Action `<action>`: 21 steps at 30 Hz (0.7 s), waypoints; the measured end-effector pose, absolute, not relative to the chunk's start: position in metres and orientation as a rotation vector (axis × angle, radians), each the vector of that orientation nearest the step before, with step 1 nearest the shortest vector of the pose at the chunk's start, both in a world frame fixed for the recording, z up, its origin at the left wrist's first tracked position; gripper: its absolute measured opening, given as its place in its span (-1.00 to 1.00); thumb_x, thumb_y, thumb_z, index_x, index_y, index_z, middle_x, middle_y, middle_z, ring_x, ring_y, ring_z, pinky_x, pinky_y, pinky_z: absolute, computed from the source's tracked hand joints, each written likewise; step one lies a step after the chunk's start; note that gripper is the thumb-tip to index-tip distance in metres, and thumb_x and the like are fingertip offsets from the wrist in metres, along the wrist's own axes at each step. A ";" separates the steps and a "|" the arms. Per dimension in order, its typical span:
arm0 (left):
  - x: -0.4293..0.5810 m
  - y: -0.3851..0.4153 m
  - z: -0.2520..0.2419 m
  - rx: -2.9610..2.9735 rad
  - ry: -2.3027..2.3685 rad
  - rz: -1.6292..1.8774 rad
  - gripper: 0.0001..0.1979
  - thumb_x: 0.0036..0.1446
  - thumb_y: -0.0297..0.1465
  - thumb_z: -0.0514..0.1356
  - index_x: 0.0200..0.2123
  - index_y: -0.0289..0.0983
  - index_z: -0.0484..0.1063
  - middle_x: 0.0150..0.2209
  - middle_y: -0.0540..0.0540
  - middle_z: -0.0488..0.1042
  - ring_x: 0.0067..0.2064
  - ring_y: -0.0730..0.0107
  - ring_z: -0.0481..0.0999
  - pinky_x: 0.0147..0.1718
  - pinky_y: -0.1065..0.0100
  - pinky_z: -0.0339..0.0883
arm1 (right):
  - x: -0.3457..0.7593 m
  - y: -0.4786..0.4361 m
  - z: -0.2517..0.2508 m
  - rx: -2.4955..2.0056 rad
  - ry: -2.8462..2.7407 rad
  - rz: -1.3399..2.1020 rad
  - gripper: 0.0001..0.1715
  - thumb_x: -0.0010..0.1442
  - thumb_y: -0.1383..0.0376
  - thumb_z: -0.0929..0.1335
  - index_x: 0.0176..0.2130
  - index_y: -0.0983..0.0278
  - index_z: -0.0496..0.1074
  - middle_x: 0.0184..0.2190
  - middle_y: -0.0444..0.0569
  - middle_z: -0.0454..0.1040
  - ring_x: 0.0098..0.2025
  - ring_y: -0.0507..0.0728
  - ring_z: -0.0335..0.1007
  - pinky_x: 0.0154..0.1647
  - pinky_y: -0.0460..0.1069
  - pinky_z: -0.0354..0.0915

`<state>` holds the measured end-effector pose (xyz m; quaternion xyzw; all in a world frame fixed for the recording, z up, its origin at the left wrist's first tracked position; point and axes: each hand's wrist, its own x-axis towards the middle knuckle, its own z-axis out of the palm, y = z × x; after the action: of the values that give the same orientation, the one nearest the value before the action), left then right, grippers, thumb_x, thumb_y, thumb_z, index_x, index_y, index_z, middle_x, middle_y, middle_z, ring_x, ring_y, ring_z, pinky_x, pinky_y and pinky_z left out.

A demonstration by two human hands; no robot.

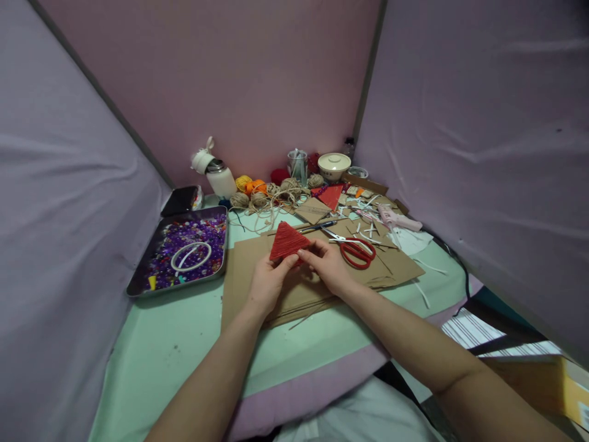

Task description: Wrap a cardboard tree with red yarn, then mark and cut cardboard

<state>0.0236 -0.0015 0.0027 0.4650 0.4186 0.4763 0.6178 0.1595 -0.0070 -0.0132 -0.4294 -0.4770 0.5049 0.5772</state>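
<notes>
A metal tray [176,285] full of purple beads is parked at the left of the frame, on the green surface [170,344]. Dead centre, a red yarn-wrapped triangle [288,241] is held up over the cardboard sheets [396,264]. Its lower left edge is pinched by the left hand [267,283], its lower right corner by the right hand [327,264]. Red scissors [355,250] are laid just right of that.

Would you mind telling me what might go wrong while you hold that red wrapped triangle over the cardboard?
The left hand and right hand pinch the red wrapped triangle only at its lower edge, so the wrapping might slip loose there. The scissors lie just beside the right hand; a careless move may catch their blades.
</notes>
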 end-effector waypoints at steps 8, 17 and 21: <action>0.019 0.000 0.003 1.058 0.878 1.017 -0.59 -0.11 -0.31 0.34 -0.13 -0.25 0.45 -0.10 -0.17 0.51 -0.14 0.25 0.51 -0.13 0.23 0.36 | 0.164 -0.001 -0.018 -1.002 -0.976 1.254 -0.78 -0.04 0.24 0.39 -0.31 0.27 0.46 -0.43 -0.14 0.47 -0.51 -0.01 0.26 -0.52 -0.12 0.14; 0.018 0.002 0.000 1.067 0.999 0.997 -0.64 -0.12 -0.30 0.34 -0.22 -0.33 0.48 -0.23 -0.16 0.53 -0.29 0.35 0.50 -0.27 0.34 0.36 | 0.167 -0.001 -0.013 -1.036 -1.044 1.279 -0.77 -0.04 0.27 0.36 -0.31 0.29 0.50 -0.46 -0.13 0.47 -0.55 -0.03 0.21 -0.57 -0.14 0.10; 0.019 0.001 0.001 1.077 0.991 1.014 -0.63 -0.15 -0.28 0.35 -0.23 -0.33 0.50 -0.25 -0.15 0.55 -0.29 0.33 0.50 -0.25 0.33 0.36 | 0.166 0.000 -0.013 -1.014 -1.013 1.295 -0.84 -0.06 0.32 0.33 -0.39 0.30 0.46 -0.54 -0.18 0.40 -0.58 -0.06 0.14 -0.58 -0.16 0.06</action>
<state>0.0188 0.0009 0.0008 0.4702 0.4325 0.4426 0.6292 0.1662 0.0002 -0.0134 -0.4318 -0.4313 0.5513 0.5689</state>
